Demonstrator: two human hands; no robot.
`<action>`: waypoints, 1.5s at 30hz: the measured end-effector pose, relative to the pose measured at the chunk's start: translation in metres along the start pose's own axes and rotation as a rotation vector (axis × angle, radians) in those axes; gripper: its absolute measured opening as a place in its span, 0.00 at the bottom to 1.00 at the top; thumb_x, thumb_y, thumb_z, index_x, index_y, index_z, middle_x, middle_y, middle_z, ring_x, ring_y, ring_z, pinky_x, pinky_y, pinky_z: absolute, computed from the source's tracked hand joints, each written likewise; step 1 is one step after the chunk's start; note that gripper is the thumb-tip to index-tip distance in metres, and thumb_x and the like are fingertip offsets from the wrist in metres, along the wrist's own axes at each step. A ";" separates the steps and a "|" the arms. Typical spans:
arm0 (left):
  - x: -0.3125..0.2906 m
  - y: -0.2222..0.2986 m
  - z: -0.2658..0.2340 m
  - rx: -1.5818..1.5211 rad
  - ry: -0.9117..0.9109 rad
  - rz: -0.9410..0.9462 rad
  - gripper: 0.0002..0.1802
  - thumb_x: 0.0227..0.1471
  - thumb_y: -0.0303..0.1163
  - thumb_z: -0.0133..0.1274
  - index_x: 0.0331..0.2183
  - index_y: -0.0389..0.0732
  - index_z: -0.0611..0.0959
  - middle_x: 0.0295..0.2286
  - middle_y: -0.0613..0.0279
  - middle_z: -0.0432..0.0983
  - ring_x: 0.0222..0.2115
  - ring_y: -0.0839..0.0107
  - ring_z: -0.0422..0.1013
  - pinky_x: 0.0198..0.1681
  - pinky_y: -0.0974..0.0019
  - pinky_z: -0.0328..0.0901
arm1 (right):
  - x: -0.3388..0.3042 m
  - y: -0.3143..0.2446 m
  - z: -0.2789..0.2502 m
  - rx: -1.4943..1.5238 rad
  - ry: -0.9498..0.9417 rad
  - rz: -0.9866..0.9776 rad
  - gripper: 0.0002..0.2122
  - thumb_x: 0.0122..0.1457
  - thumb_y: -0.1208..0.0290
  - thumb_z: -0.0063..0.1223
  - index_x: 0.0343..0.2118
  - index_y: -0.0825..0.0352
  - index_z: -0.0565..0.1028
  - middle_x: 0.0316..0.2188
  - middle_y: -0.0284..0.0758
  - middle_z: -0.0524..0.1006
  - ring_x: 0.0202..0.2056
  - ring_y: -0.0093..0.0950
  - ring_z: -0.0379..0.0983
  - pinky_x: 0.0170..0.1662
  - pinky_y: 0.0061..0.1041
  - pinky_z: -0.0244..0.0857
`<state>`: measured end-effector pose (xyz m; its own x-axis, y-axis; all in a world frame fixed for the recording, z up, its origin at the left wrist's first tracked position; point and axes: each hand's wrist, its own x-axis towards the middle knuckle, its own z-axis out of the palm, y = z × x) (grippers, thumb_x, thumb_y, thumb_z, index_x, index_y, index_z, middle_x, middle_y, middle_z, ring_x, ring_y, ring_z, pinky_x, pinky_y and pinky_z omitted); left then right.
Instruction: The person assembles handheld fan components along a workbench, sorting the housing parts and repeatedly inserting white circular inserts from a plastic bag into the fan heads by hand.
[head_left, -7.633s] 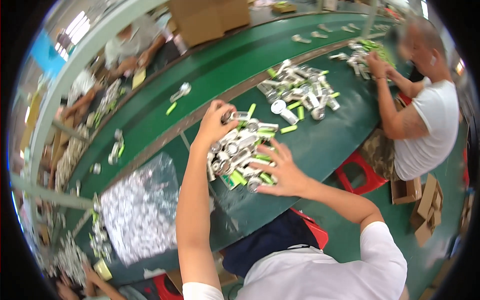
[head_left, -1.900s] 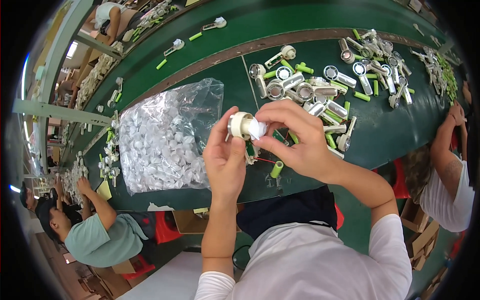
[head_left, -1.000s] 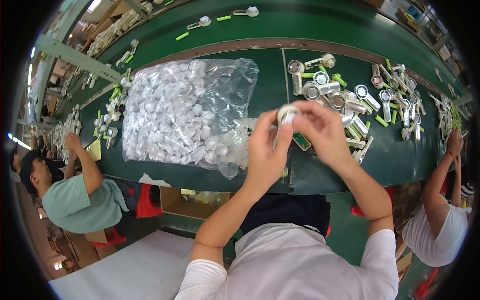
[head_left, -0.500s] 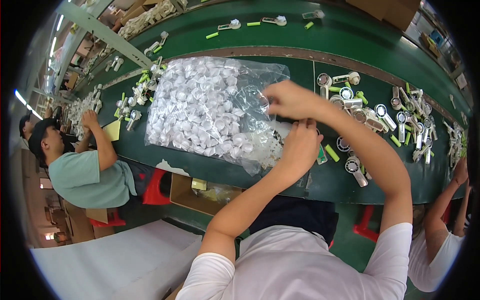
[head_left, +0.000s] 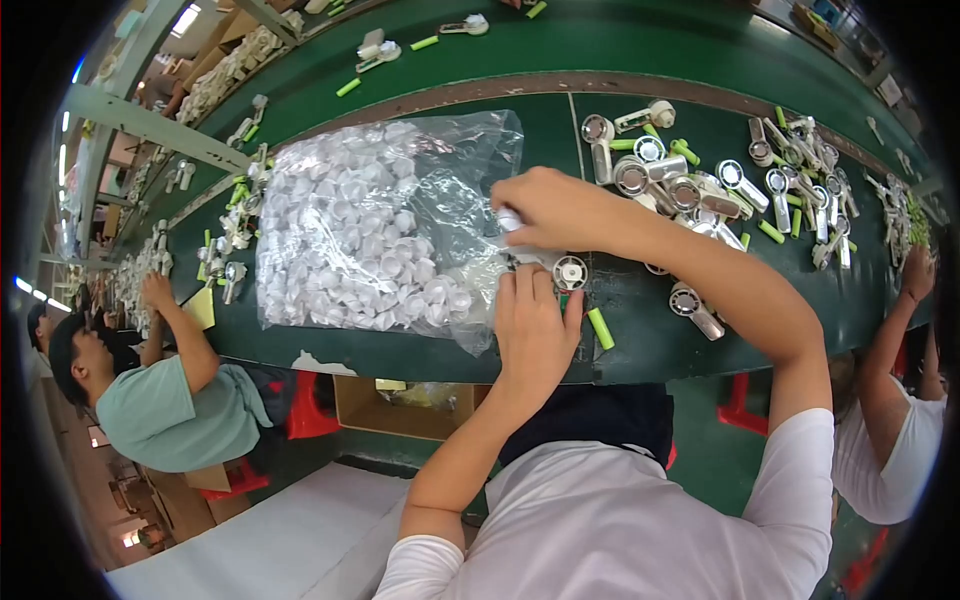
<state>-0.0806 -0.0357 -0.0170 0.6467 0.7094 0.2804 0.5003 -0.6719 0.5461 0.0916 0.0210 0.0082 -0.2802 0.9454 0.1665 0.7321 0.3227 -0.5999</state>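
My left hand (head_left: 537,325) holds a small handheld fan (head_left: 571,273) against the table, its round head showing beyond my fingers and a bit of green board beside the thumb. My fingers hide most of its body. Just beyond, my right hand (head_left: 545,208) pinches a small white plastic piece (head_left: 510,219) at the mouth of the bag. That clear plastic bag (head_left: 462,150) lies to the left, filled with many white cup-shaped plastic pieces (head_left: 345,230). A light-green cylindrical battery (head_left: 601,328) is on the table, right of my left hand.
Fan bodies with green batteries (head_left: 690,190) are heaped on the right of the green table (head_left: 400,350). More fan parts ride the green belt (head_left: 620,50) behind. An open carton (head_left: 400,415) sits below the front edge. A co-worker (head_left: 165,400) works at left, another person (head_left: 890,430) at right.
My right hand has drawn out of the bag with a white piece in its fingers. The fan's head shows now beside my left hand. The whole view has shifted.
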 end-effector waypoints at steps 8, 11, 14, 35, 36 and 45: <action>0.012 -0.004 0.014 -0.363 0.119 -0.029 0.09 0.45 0.17 0.57 0.32 0.30 0.75 0.36 0.50 0.74 0.30 0.59 0.74 0.33 0.65 0.70 | -0.095 -0.028 -0.029 0.112 0.360 0.253 0.20 0.44 0.74 0.70 0.42 0.70 0.78 0.24 0.35 0.75 0.22 0.21 0.70 0.26 0.21 0.65; 0.021 0.000 0.013 -0.655 0.083 -0.155 0.05 0.48 0.14 0.55 0.30 0.29 0.75 0.40 0.55 0.72 0.37 0.70 0.75 0.41 0.70 0.72 | -0.101 -0.041 -0.030 0.290 0.301 0.361 0.19 0.47 0.72 0.67 0.43 0.69 0.77 0.26 0.40 0.75 0.26 0.32 0.73 0.32 0.28 0.68; 0.029 0.003 0.010 -1.156 0.067 -0.203 0.03 0.52 0.15 0.54 0.31 0.31 0.77 0.45 0.57 0.68 0.41 0.72 0.73 0.44 0.70 0.71 | -0.107 -0.038 -0.028 0.239 0.415 0.235 0.17 0.47 0.72 0.68 0.41 0.68 0.78 0.25 0.36 0.74 0.23 0.25 0.71 0.28 0.23 0.66; 0.039 0.013 0.008 -1.335 -0.134 -0.254 0.21 0.55 0.17 0.53 0.50 0.29 0.68 0.41 0.54 0.75 0.40 0.70 0.75 0.42 0.70 0.72 | -0.120 -0.049 -0.026 0.098 0.549 0.062 0.16 0.54 0.74 0.60 0.47 0.69 0.77 0.34 0.40 0.77 0.29 0.36 0.78 0.31 0.29 0.73; 0.039 0.015 0.005 -1.283 -0.148 -0.312 0.23 0.53 0.16 0.55 0.51 0.30 0.68 0.41 0.55 0.75 0.40 0.70 0.74 0.42 0.70 0.72 | -0.121 -0.049 -0.027 0.074 0.550 0.068 0.16 0.54 0.73 0.60 0.46 0.68 0.77 0.32 0.39 0.77 0.28 0.36 0.77 0.30 0.29 0.73; 0.044 0.032 0.007 -1.211 -0.031 -0.207 0.24 0.48 0.13 0.56 0.48 0.28 0.71 0.43 0.51 0.76 0.43 0.68 0.75 0.44 0.69 0.72 | -0.130 -0.056 -0.031 -0.158 0.680 -0.017 0.15 0.53 0.71 0.61 0.45 0.65 0.78 0.31 0.34 0.76 0.27 0.30 0.76 0.28 0.27 0.72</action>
<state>-0.0315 -0.0277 0.0073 0.6405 0.7626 0.0909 -0.2511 0.0961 0.9632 0.1061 -0.1188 0.0444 0.1205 0.7428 0.6586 0.8269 0.2920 -0.4806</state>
